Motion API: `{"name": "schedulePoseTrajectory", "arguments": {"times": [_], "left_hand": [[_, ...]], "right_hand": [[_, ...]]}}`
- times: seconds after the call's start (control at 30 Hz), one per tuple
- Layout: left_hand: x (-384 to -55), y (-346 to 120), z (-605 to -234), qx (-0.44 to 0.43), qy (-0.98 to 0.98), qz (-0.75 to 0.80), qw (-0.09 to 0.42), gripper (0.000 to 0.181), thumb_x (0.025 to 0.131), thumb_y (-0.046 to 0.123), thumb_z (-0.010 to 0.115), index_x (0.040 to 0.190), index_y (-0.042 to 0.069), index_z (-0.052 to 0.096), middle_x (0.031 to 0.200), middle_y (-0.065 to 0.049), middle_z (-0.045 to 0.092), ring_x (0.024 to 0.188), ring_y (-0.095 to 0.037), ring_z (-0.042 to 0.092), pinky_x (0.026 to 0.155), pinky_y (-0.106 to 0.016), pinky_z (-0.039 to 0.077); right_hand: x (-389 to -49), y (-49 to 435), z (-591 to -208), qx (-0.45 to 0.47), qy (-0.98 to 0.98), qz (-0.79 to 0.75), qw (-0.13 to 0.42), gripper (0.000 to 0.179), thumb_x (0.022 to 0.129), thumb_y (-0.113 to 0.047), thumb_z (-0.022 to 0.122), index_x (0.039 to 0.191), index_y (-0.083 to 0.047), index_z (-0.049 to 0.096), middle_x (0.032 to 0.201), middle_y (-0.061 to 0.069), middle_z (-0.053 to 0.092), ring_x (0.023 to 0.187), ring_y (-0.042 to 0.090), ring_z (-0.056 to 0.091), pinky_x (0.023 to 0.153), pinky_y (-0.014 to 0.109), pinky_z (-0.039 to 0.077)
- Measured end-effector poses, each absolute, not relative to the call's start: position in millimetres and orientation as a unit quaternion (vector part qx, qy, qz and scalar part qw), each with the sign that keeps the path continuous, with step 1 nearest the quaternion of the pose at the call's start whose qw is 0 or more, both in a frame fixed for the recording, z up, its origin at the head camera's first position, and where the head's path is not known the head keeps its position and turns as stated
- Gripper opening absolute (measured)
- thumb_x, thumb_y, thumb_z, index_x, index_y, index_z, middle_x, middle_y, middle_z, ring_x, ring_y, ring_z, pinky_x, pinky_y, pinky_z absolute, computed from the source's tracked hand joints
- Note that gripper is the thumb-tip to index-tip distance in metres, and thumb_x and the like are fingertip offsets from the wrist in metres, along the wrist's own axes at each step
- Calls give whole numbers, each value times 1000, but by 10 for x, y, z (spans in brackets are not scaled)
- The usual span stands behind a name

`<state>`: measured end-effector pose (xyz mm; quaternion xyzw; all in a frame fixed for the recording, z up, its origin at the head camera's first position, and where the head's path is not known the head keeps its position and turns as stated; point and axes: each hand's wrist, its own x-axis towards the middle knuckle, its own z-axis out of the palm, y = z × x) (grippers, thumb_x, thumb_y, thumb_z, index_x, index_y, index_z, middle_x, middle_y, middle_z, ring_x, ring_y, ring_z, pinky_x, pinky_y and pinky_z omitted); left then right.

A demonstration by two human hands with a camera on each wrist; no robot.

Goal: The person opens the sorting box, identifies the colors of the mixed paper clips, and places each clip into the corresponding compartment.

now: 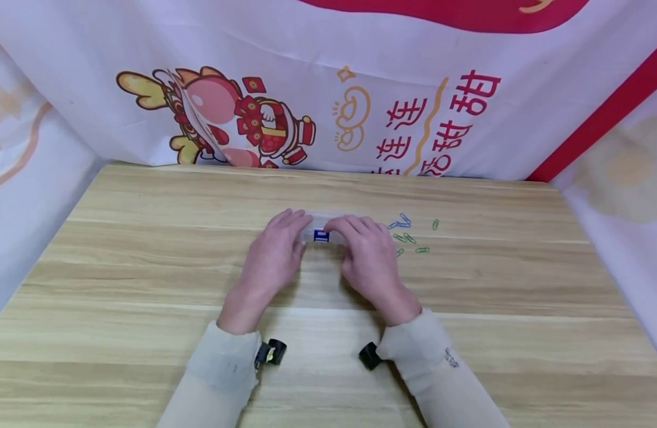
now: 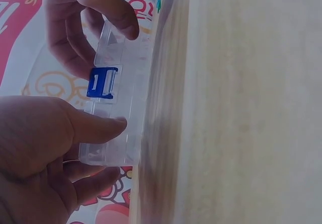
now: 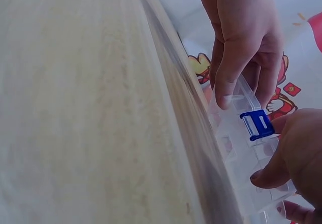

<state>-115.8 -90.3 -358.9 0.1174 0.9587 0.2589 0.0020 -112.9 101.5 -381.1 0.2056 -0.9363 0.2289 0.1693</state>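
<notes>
A clear plastic box (image 2: 132, 90) with a blue latch (image 1: 321, 236) on its near side is held between the person's two hands, over the far half of the wood-grain table (image 1: 146, 285), near the middle from side to side (whether its underside touches the wood, I cannot tell). The left hand (image 1: 272, 255) grips the left end, its thumb laid across the near face and its fingers bent behind. The right hand (image 1: 370, 254) grips the other end, its thumb pressed on the near face and its index finger close by the latch. Just beyond the right hand, loose on the table, lie blue paper clips (image 1: 404, 224) in a small cluster and green paper clips (image 1: 423, 250) more spread out. Both forearms wear pale sleeves (image 1: 430, 356), with a small black device (image 1: 369, 355) at each wrist. Behind the table hangs a white cloth (image 1: 317, 83) printed with a cartoon figure (image 1: 216, 107) and red lettering (image 1: 475, 92).
</notes>
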Motion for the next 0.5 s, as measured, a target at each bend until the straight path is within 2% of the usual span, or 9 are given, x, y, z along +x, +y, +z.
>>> {"name": "schedulePoseTrajectory", "arguments": {"times": [0.23,0.5], "left_hand": [[-1171,-916,-3598,120,959,257,1,53,101,4,70,153,9,59,165,-11,52,160,-34,40,131,-55,36],[-1172,-933,-3595,123,956,267,-1,52,102,3,69,153,9,60,165,-13,53,159,-34,41,131,-55,36]], "right_hand": [[-1118,977,-3768,196,-952,191,136,65,77,16,68,129,-23,70,137,-1,71,129,26,65,106,50,58],[-1118,976,-3786,198,-946,206,151,65,76,17,68,127,-23,71,134,-1,73,123,25,67,104,48,60]]}}
